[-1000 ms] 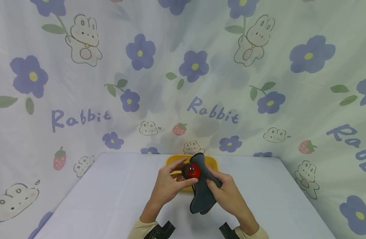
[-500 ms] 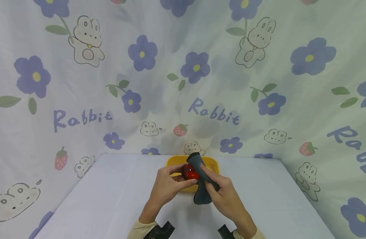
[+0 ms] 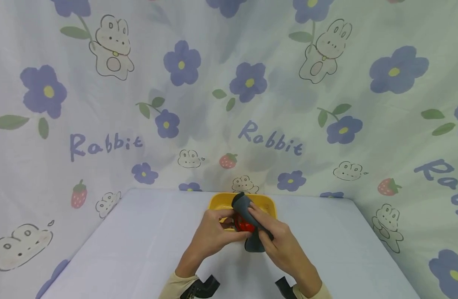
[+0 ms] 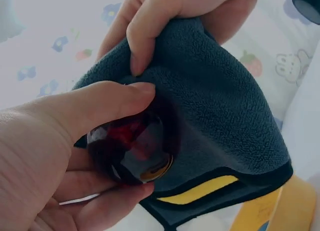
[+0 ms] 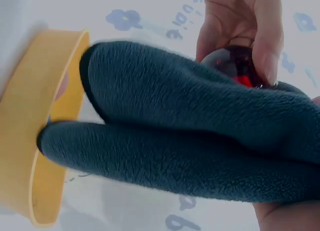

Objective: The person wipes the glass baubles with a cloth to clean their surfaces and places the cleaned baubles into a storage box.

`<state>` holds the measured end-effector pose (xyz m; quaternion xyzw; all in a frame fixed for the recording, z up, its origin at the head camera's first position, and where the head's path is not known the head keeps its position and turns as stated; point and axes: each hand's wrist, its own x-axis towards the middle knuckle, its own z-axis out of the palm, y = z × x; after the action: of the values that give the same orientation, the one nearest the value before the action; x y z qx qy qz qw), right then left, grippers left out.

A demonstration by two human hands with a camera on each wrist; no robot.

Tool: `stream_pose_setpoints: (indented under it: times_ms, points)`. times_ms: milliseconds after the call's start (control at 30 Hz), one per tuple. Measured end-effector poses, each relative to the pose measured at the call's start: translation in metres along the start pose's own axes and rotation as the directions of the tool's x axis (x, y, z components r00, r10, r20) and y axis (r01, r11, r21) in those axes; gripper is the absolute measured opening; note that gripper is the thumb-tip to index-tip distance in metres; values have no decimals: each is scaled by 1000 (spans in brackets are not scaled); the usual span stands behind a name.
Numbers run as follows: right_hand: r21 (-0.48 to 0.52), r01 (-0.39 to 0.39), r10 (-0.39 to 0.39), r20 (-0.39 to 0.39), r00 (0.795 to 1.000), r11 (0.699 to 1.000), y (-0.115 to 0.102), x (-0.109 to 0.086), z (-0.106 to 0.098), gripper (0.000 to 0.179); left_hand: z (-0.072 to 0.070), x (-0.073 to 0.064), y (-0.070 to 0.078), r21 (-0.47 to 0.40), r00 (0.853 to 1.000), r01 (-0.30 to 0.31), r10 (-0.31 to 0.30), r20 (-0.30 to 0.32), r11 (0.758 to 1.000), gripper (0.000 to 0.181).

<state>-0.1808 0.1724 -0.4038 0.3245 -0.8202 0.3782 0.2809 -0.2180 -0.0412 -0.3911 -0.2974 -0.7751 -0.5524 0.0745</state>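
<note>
A shiny, see-through dark red ball (image 3: 245,225) is gripped by my left hand (image 3: 210,234), thumb on the near side and fingers behind. My right hand (image 3: 285,241) holds a grey-blue fuzzy cloth (image 3: 254,244) with black edging. The cloth lies against the ball and covers its upper right part. In the left wrist view, the cloth (image 4: 215,111) is draped behind the ball (image 4: 132,151), near the left thumb tip. The right wrist view has the folded cloth (image 5: 150,86) in front, hiding much of the ball (image 5: 231,63).
A yellow plastic bin (image 3: 271,202) stands on the white table (image 3: 158,249) just behind the hands. In the right wrist view, part of a pinkish round thing (image 5: 62,86) shows inside it. A patterned curtain (image 3: 199,104) hangs behind the table.
The right hand has brought the cloth leftward over the ball, and the cloth is now bunched and folded where it hung wider. The left hand keeps its grip, with the ball slightly lower.
</note>
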Motion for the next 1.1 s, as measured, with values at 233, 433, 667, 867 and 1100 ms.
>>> stream_pose_setpoints:
  times_ms: [233,433,667,867,1100]
  points:
    - [77,-101,98,42,994,992,7,0,-5,58,3,-2,-2,21,998,-58,57,41,998,52]
    - [291,-260,228,139,964,921,21,-3,-9,44,4,-3,-5,28,997,-70,68,46,997,58]
    - [403,-296,248,168,954,866,27,-3,-12,42,5,-2,-7,24,994,-112,112,19,993,60]
    - [435,-332,277,188,942,837,27,-3,-12,44,6,0,-7,-31,995,-94,93,-36,995,59]
    - [439,-349,287,204,936,828,23,-1,-14,44,8,0,-5,-94,994,-90,83,-76,992,57]
